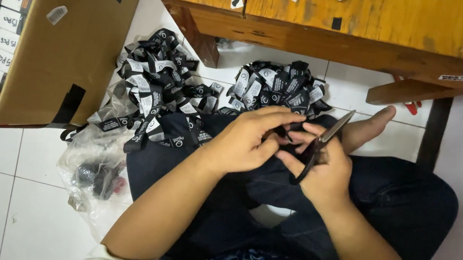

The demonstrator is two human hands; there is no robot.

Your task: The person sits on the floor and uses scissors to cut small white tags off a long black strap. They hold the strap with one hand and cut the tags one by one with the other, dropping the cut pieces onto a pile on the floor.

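Observation:
I sit cross-legged on a white tiled floor. My right hand [327,169] grips a pair of scissors [324,143] with dark handles, blades pointing up and right. My left hand [248,137] pinches a small black fabric label [286,133] between both hands, right at the scissors. On the floor ahead lie two heaps of black-and-white labels, a large left pile [156,86] and a smaller right pile [283,86]. Some labels spill onto my dark trousers [403,199].
A cardboard box [70,35] at the left holds rows of bundled dark packs with white tags. A low wooden table [379,24] spans the top. A clear plastic bag [93,174] with dark items lies by my left knee. My bare foot [367,128] rests under the table.

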